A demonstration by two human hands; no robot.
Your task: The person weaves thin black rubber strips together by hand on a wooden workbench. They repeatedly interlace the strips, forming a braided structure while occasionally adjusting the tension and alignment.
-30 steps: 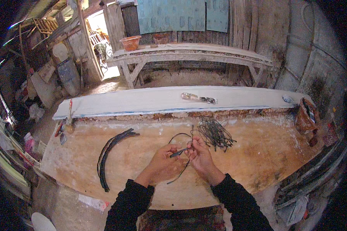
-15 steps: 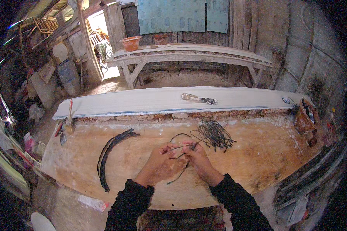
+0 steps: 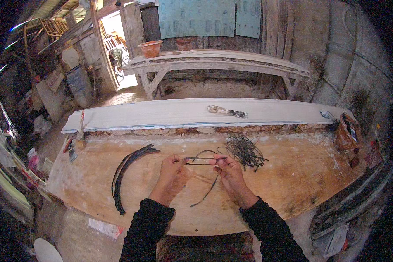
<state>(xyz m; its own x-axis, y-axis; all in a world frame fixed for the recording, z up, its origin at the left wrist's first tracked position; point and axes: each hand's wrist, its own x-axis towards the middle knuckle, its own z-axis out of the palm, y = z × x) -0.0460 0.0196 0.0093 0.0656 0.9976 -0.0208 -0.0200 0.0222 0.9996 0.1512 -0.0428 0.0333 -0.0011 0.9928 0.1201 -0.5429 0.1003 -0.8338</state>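
Observation:
Between my two hands a thin black cord (image 3: 200,164) is stretched in a narrow loop above the wooden board (image 3: 292,187). My left hand (image 3: 171,172) pinches the loop's left end. My right hand (image 3: 230,174) grips the cord at the other end with thumb and fingertips. One loose tail hangs from the right hand down toward the board, and another strand curves behind. Just beyond the right hand lies a tangled pile of dark cords (image 3: 245,153). To the left of my left hand rests a curved bundle of black strips (image 3: 125,177).
A white plank (image 3: 161,114) runs along the board's far edge, with a paint-smeared putty knife (image 3: 226,111) on it. At the right end sits a reddish-brown container (image 3: 346,133). Farther back stand a long white bench (image 3: 222,61) and an orange basin (image 3: 150,49).
My hands have moved apart, the left one shifting left and slightly away from me. The cord between them is now drawn straight into a loop.

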